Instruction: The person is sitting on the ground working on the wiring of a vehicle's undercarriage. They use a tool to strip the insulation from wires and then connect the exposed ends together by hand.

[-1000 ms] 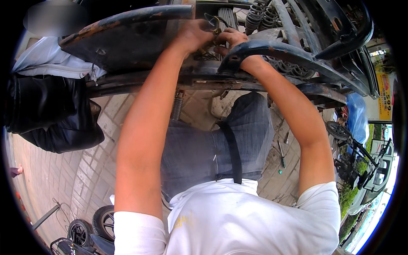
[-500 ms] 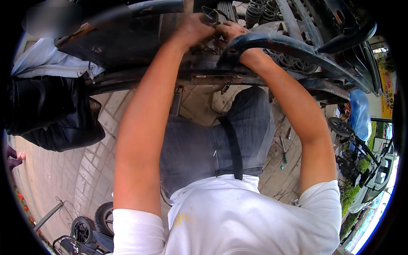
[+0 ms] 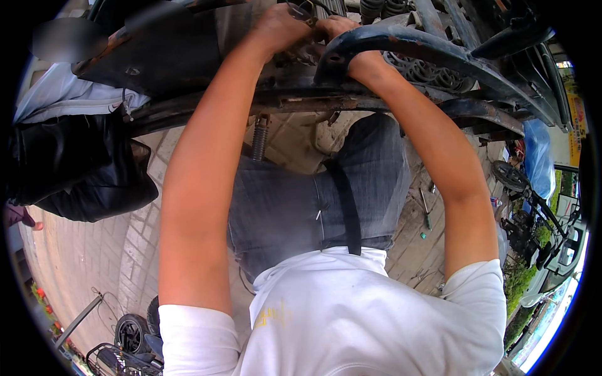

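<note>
My left hand is closed at the top of the view, its fingertips pinched near a thin dark wire that loops above them. Right against it, my right hand has its fingers bent together; what lies between them is too small and partly hidden. A tiny yellowish piece shows where the fingertips meet. Both hands reach into the black metal frame of a vehicle. One curved tube of it crosses in front of my right wrist and hides part of that hand.
Coil springs sit inside the frame on the right, and a shock absorber hangs below. A black padded seat stands left. On the paving lies a screwdriver. A blue plastic cover and wheels stand farther off.
The view has shifted slightly, so the frame and both hands sit higher in it. My hands remain together at the same spot on the frame.
</note>
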Tool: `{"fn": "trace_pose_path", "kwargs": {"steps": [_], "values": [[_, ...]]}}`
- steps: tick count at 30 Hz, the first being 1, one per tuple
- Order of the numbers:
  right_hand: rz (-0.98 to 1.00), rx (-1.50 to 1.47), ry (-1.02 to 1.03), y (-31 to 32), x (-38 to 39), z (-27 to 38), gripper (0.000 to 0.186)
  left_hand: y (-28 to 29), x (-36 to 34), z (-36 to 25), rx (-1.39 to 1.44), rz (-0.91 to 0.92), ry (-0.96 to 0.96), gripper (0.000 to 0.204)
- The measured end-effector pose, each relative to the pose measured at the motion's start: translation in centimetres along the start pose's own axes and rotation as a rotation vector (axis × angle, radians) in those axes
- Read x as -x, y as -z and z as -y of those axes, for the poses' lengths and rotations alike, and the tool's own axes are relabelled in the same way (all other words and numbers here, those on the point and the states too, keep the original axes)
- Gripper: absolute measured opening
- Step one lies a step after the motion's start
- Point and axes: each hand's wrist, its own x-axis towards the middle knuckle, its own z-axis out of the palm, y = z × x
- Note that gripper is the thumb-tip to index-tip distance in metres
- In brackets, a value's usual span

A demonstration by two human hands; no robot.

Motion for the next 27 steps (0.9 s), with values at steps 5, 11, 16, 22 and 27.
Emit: {"fn": "trace_pose_path", "kwargs": {"steps": [5, 11, 16, 22, 27], "values": [[-0.086, 0.058, 0.026, -2.2, -0.6, -1.8, 0.038, -0.2, 0.4, -1.4, -0.207, -0.091, -0.137, 0.033], [0.069, 0.014, -0.162, -0.1, 1.2, -1.6, 0.046, -2.9, 2.2, -4.2, -0.367, -0.280, 0.006, 0.018], [0.168, -0.459, -0.412, 4.9, -0.1, 0.7, 0.021, -3.9, 5.0, -5.6, -0.308, -0.416, 0.020, 0.025], [-0.338, -0.563, -0.259, 3.9, -3.8, 1.5, 0.016, -4.4, 6.9, -4.4, -0.125, -0.481, -0.087, 0.029], [0.120, -0.453, -0.134, 3.8, -9.6, 1.6, 0.025, -4.0, 8.2, -5.0, -0.171, -0.432, -0.135, 0.037]]}}
